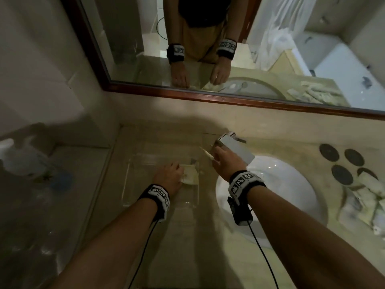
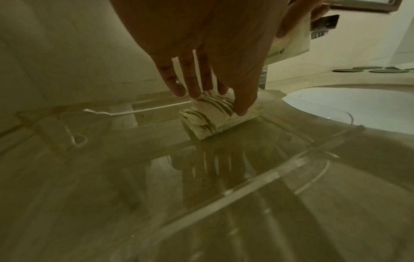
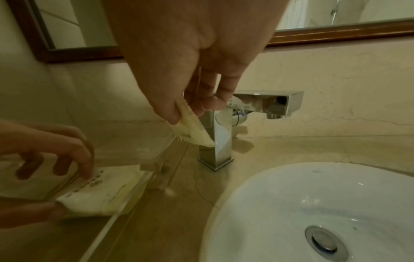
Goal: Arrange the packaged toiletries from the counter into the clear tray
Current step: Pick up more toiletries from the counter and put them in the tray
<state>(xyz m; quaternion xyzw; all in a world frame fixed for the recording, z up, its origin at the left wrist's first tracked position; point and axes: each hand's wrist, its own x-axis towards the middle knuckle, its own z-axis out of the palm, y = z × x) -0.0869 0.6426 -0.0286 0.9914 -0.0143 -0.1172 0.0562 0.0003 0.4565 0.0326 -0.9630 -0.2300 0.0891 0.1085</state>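
Observation:
A clear tray (image 1: 129,178) sits on the counter left of the sink. Inside it, near its right wall, lies a white packet with brown stripes (image 2: 210,115). My left hand (image 1: 179,172) is down in the tray and pinches this packet between thumb and fingertips (image 2: 243,108). My right hand (image 1: 215,158) hovers beside the tray's far right corner, in front of the faucet. It pinches a flat cream packet with a serrated edge (image 3: 195,129), which hangs from thumb and fingers. A pile of more white packets (image 1: 368,199) lies on the counter right of the sink.
The chrome faucet (image 1: 235,147) stands just behind my right hand. The white sink (image 1: 270,195) is to the right of the tray. Several dark round coasters (image 1: 341,161) lie beyond the sink. A framed mirror (image 1: 187,94) runs along the wall.

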